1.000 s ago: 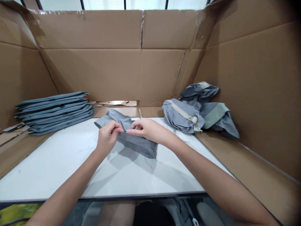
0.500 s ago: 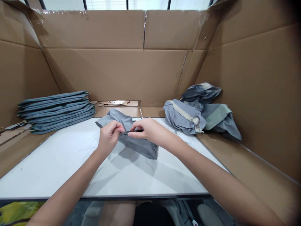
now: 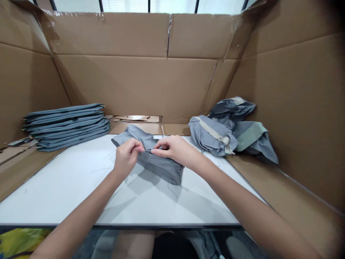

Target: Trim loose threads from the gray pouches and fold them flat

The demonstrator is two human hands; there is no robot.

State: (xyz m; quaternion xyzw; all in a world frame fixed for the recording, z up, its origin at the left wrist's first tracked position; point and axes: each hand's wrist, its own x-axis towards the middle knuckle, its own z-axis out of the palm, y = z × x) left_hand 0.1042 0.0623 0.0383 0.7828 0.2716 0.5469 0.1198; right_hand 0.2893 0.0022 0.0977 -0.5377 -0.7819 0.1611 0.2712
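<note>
A crumpled grey fabric piece [image 3: 159, 166] lies on the white table [image 3: 75, 187], partly lifted at its near edge. My left hand [image 3: 127, 156] pinches that edge with thumb and fingers closed. My right hand [image 3: 174, 149] pinches the same edge a few centimetres to the right, fingers closed, with a thin dark thing between the fingertips that I cannot make out. A loose thread hangs from the fabric's right corner.
A neat stack of flat grey fabric pieces [image 3: 67, 126] sits at the back left. A heap of crumpled grey and beige-trimmed pieces [image 3: 229, 131] lies at the back right. Tall cardboard walls [image 3: 161, 79] enclose the table on three sides.
Both hands stay pinched on the fabric edge and have shifted only slightly. The view has tilted a little.
</note>
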